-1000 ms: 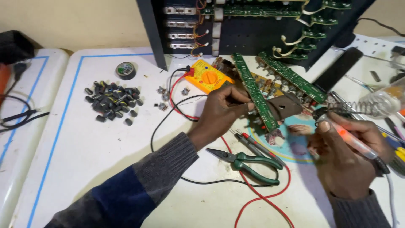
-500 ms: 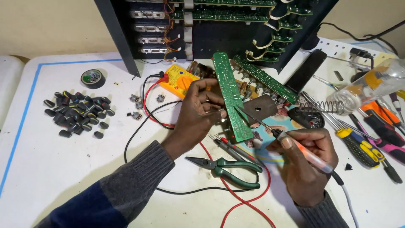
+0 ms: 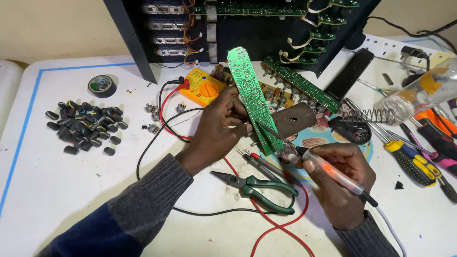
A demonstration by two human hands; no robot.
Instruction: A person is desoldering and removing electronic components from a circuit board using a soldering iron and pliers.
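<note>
Pliers with green handles lie on the white tabletop, nearest the viewer, just below the left hand and to the left of the right hand. Red and black probe leads run between the two hands. The right hand is closed around a soldering iron with a pale, translucent body showing a red glow inside; its thin metal tip reaches up and left to touch the lower part of the circuit board. The left hand grips that board by its left edge, fingers curled round it. The board is long, narrow and bright green, held tilted up off the tabletop, its face covered in pale solder traces and its top end notched. Left of the left hand lies a heap of small black knobs. Just beyond the same hand sits a yellow multimeter. Right of the right hand lie screwdrivers with yellow and black handles. Farthest back stands a dark chassis lined with more green boards.
</note>
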